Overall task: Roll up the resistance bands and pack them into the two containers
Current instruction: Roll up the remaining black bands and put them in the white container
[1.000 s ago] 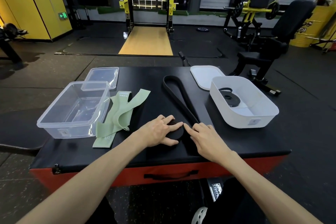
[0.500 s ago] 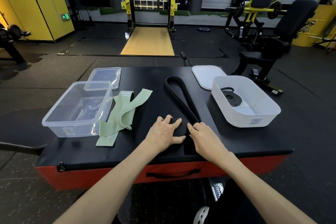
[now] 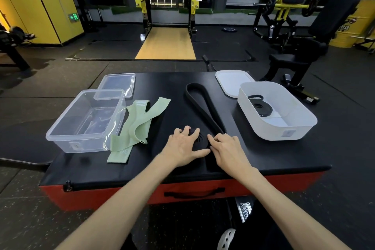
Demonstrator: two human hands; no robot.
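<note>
At the tabletop (image 3: 274, 158) front edge, left grip (image 3: 182, 145) curls round the black resistance band coil (image 3: 199, 138); right grip (image 3: 228, 148) seemingly pinches its strap, well apart from the white container (image 3: 274, 129).

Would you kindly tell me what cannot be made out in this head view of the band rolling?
Head view only:
- Coiled end of the black band: mostly covered by the left hand and right hand.
- Label on the white container: too small to read.
- Label on the clear container: blurred and too small to read.
</note>
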